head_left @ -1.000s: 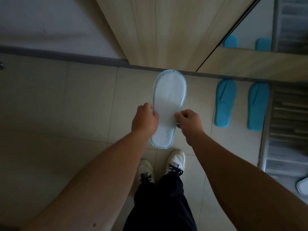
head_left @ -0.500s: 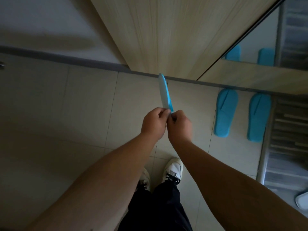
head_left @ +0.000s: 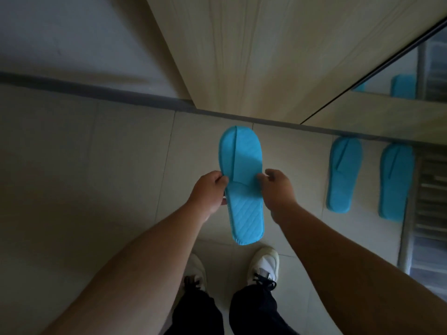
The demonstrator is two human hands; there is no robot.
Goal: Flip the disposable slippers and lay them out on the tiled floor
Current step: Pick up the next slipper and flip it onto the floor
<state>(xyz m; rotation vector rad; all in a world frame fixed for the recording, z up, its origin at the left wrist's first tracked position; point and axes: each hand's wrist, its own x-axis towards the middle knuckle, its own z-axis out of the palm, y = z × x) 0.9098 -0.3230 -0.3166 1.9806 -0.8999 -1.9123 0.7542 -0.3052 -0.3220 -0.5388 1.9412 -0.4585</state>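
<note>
A blue disposable slipper (head_left: pixel 242 180) hangs in the air over the tiled floor (head_left: pixel 96 165), blue top side up, toe pointing away from me. My left hand (head_left: pixel 209 193) pinches its left edge at the middle. My right hand (head_left: pixel 278 187) touches its right edge with the fingertips, fingers loosely curled. Two more blue slippers lie flat on the floor to the right, one (head_left: pixel 343 174) nearer the middle and one (head_left: pixel 395 181) beside a rack, both blue side up.
A wooden wardrobe door (head_left: pixel 254 56) stands right ahead, with a mirror panel (head_left: pixel 411 76) to its right. A metal rack (head_left: pixel 430 201) lines the right edge. My white shoes (head_left: pixel 263 267) stand below the held slipper. A white wall with a grey skirting (head_left: pixel 72 81) runs on the left.
The slipper turned over in my hands: its white sole faced up a second ago, it stood on edge half a second ago, and its blue top faces up now.
</note>
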